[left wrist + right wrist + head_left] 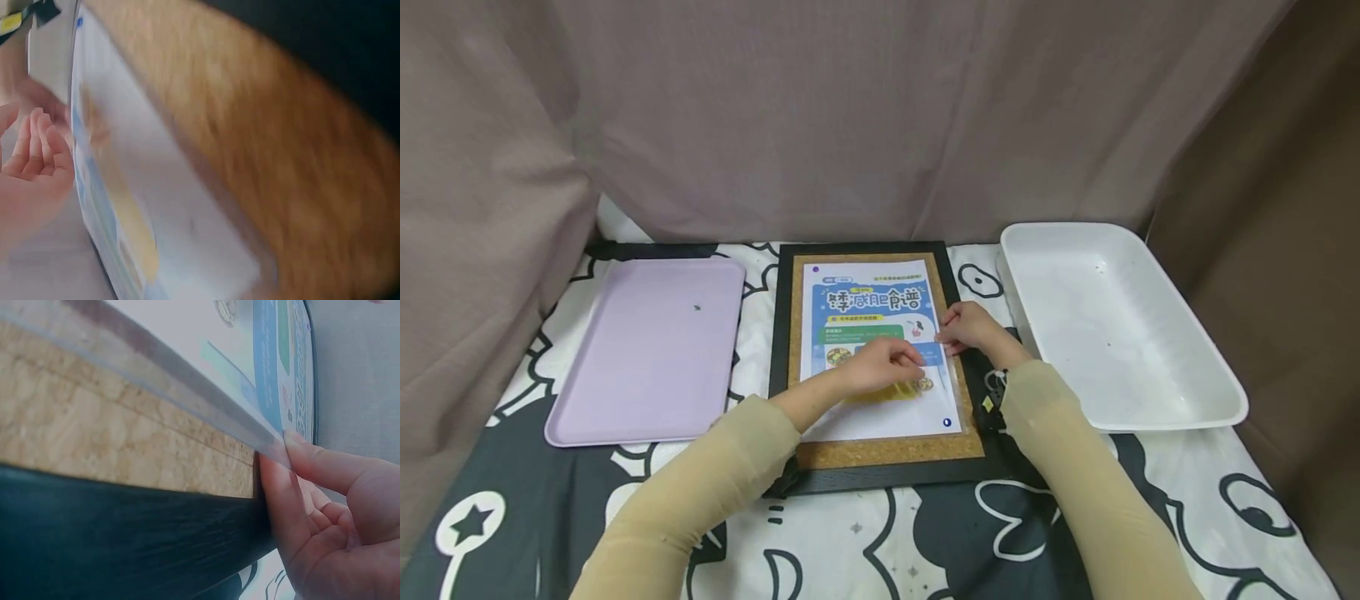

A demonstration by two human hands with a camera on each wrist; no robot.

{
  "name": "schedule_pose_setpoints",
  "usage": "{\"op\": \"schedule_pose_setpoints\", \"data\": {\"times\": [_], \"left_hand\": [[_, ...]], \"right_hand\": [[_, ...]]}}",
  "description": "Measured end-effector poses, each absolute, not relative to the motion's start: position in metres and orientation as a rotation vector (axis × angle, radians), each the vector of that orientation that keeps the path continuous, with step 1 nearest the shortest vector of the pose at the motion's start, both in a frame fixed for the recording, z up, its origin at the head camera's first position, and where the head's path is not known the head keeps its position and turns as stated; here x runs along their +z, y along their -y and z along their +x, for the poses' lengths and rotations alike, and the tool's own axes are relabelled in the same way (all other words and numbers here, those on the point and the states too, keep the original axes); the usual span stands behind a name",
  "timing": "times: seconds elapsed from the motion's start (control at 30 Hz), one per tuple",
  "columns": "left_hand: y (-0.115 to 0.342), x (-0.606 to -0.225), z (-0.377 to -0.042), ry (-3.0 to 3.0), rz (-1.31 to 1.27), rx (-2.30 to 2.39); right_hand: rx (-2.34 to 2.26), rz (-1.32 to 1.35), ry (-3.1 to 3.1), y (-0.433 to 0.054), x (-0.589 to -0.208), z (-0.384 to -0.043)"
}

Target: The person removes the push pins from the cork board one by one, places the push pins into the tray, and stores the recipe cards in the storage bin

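A printed poster (880, 287) with a clear plastic margin lies on a cork board (887, 452) in a black frame. My right hand (967, 327) is at the poster's right edge. The right wrist view shows its thumb and index finger pinching the clear margin (206, 419), which stands slightly off the cork. My left hand (880, 364) hovers over the poster's lower half with loosely bent fingers; the left wrist view shows nothing in it (40, 162). A purple spot marks the poster's upper left corner and a blue spot (947, 422) its lower right.
To the left lies a lilac tray (647, 358) with a tiny dark speck on it. A deep white tray (1120, 333) stands to the right, close to the frame. Patterned cloth (842, 542) covers the table, and a grey-brown curtain (850, 117) hangs behind.
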State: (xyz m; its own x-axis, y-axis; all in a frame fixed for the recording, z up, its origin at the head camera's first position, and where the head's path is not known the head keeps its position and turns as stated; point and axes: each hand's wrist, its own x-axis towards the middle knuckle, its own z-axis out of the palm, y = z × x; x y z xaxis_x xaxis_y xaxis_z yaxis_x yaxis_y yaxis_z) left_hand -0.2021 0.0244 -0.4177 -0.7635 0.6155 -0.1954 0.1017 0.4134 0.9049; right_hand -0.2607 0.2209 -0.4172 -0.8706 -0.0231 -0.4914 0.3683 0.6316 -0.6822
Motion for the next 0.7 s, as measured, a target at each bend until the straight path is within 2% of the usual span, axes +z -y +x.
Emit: {"op": "schedule_pose_setpoints", "data": {"times": [0.23, 0.7], "left_hand": [[-0.049, -0.43, -0.186, -2.18, 0.73, 1.183], [-0.066, -0.433, -0.165, -2.417, 0.87, 0.875]], "right_hand": [[-1.162, 0.26, -2.394, -0.222, -0.419, -0.261], [-1.172, 0.229, -2.407, -0.229, -0.425, -0.26]]}}
